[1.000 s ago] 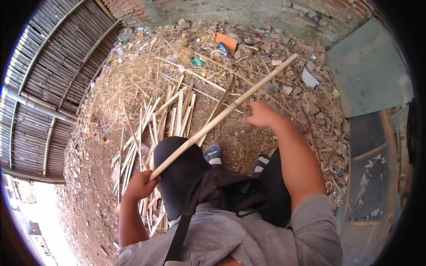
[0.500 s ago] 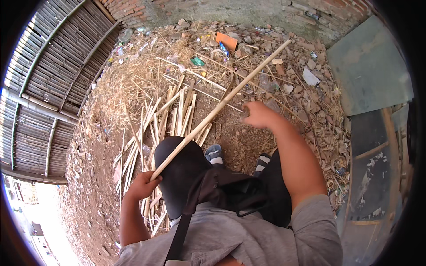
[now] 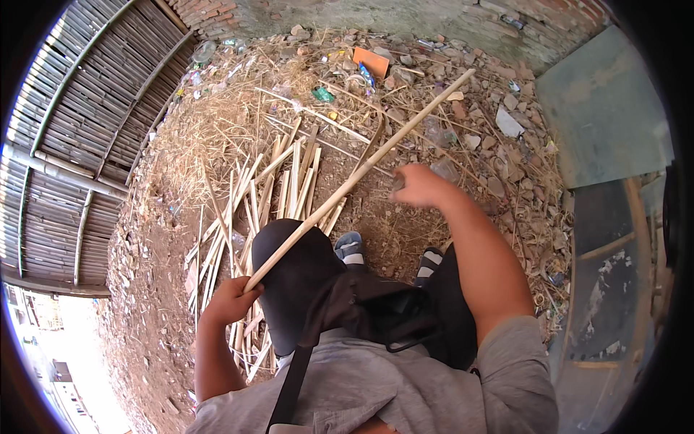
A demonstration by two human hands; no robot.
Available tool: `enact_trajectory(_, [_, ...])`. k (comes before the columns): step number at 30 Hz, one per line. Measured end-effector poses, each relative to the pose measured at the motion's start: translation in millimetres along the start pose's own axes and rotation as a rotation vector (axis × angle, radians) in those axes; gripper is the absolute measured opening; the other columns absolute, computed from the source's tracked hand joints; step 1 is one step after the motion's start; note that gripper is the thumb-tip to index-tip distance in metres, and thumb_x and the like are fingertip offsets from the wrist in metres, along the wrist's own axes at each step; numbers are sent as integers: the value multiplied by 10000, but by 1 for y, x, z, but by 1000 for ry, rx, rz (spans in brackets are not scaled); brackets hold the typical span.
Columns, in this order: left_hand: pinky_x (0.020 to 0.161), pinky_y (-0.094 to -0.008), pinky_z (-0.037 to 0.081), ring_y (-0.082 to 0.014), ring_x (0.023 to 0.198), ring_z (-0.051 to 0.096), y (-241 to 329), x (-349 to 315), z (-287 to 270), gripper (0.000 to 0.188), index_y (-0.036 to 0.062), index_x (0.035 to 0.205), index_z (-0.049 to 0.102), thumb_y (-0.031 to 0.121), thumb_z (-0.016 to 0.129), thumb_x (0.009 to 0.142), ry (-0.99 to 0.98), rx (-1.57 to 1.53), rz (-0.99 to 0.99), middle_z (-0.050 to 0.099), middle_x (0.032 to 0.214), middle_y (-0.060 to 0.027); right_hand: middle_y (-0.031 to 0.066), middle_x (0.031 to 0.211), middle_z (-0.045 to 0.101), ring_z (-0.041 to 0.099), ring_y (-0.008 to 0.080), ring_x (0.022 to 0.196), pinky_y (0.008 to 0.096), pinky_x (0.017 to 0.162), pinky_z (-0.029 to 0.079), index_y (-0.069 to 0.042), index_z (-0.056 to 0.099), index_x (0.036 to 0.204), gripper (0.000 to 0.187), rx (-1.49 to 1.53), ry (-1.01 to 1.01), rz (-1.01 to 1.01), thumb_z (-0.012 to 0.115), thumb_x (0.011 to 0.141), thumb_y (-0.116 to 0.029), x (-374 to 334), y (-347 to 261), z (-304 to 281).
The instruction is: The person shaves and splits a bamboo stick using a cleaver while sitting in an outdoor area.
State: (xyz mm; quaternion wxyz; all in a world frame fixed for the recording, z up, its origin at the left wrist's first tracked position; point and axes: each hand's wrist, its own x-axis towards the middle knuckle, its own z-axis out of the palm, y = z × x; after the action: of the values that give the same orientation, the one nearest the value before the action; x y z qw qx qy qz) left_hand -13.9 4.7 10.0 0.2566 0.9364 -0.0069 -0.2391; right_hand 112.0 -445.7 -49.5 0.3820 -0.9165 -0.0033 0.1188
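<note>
A long pale bamboo pole (image 3: 340, 192) slants across the view, from my left side up to the far right. My left hand (image 3: 231, 300) is closed around its near end, beside my left knee. The pole passes over that knee. To the right of the pole, apart from it, my right hand (image 3: 421, 186) is held with curled fingers. Something dark and small shows at its fingertips, too unclear to name. Under the pole and to its left lies a loose heap of split bamboo strips (image 3: 289, 181).
Rubble, dry straw and litter cover the ground, with an orange flat piece (image 3: 371, 62) near the brick wall (image 3: 347, 18). A bamboo slat wall (image 3: 79, 94) stands left. Grey sheets (image 3: 607, 108) and a dark panel (image 3: 603, 267) stand right. My sandalled feet (image 3: 350, 247) are below.
The pole and both hands stay almost where they were. The far end of the pole has dipped very slightly, and the view has shifted a little.
</note>
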Motion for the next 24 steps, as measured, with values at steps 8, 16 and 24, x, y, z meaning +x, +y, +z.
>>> enact_trajectory(8, [561,-362,444,-148,557,532,-3,3,4,249,13,886,689,259,695,921,29,12,-14,584,600,-92,198,1105,706,696,319,987,413,861,542,30,592,1322,667,-25,-98,49,779,781,-313,9,13,-35])
enact_trajectory(16, [543,-379,430,-173,533,533,0,3,7,286,3,803,639,259,695,918,63,1,51,571,586,-104,180,995,722,703,305,935,417,833,550,-18,660,1206,479,-113,-50,-38,747,789,-235,-6,-3,-16])
enact_trajectory(24, [490,-391,385,-180,491,499,-9,-1,11,343,2,742,577,273,729,885,128,100,182,521,537,-105,174,955,706,693,329,910,439,818,534,-45,685,1082,386,-214,-198,-138,766,787,-280,-15,-35,-20])
